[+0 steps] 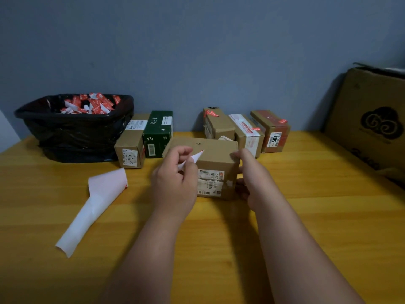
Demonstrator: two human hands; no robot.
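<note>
roughly, box (215, 160) long axis toward wall (197, 51); sticker (196, 156) tip up-right

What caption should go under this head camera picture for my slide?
Left hand pinches a paper scrap while right hand holds a cardboard box.

I can't read the blurred label (210, 183) on the box (215, 157), my left hand (175, 178) covers its near-left corner and part of the paper scrap (197, 156), and the big carton (370, 119) runs off the right edge.
</note>
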